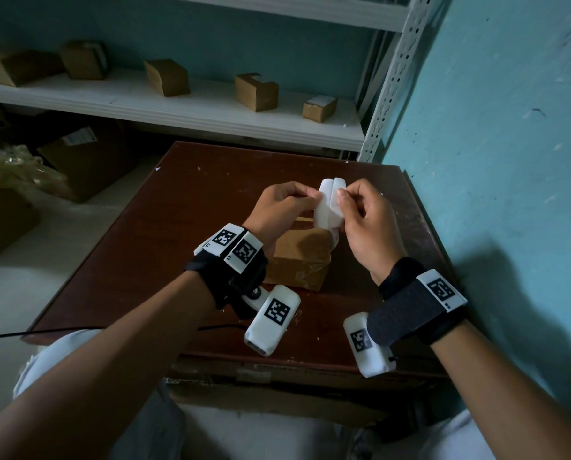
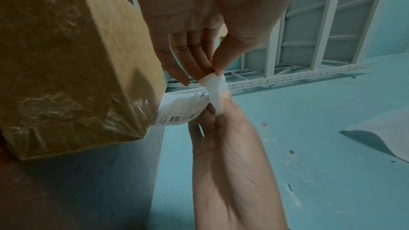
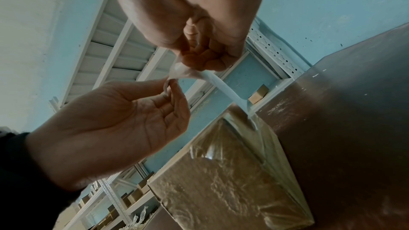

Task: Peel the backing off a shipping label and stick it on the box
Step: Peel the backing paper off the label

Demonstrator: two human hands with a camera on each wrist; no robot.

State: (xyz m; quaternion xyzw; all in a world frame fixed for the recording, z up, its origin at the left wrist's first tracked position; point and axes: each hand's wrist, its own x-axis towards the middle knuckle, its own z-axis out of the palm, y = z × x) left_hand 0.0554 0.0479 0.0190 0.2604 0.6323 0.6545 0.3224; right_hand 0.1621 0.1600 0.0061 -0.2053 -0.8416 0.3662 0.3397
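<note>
A white shipping label [image 1: 327, 207] is held upright above a small brown cardboard box [image 1: 300, 260] wrapped in clear tape, which stands on the dark brown table [image 1: 178, 227]. My left hand [image 1: 310, 194] pinches the label's left layer near the top. My right hand [image 1: 340, 194] pinches the right layer; the two layers part at the upper edge. In the left wrist view the printed face [image 2: 183, 109] curves beside the box [image 2: 77, 59], with left fingertips [image 2: 210, 74] on a white strip. In the right wrist view the right hand [image 3: 199, 62] grips the paper [image 3: 221, 85] above the box [image 3: 232, 181].
A white metal shelf [image 1: 211, 104] behind the table carries several small cardboard boxes. A teal wall [image 1: 493, 161] runs close along the table's right side. A larger box [image 1: 88, 154] and crumpled plastic sit on the floor at left. A black cable [image 1: 45, 332] crosses the near left.
</note>
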